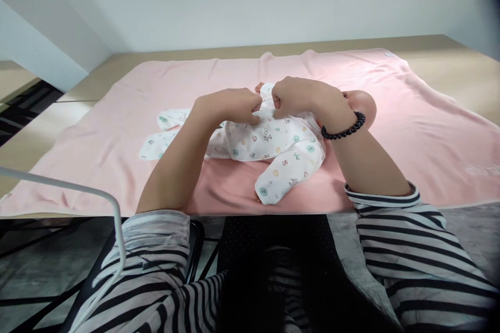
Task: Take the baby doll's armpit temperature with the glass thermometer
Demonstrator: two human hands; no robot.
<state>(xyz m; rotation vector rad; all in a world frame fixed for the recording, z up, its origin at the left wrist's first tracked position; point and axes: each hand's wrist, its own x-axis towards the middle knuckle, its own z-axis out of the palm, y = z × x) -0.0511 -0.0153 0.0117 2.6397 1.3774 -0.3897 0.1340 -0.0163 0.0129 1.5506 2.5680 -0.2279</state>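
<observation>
A baby doll [361, 106] lies on its back with its head to the right, partly behind my right forearm. It wears a white baby top [263, 138] and matching trousers [219, 143], printed with small coloured animals and dots. My left hand [240, 105] is closed on the top's cloth at the doll's far side, thumb towards me. Just to its right, my right hand [291, 96] is closed on the same top near the chest. Between them shows the far sleeve [267, 91], with a little doll hand at its end. The near sleeve [279, 174] points towards me. My fingertips are partly hidden.
Under the doll, a pink blanket [117, 140] covers most of the wooden table [464, 73] and reaches its front edge. A pale wall [250, 5] stands behind. A white cable or thin tube [105, 192] curves in front at the left.
</observation>
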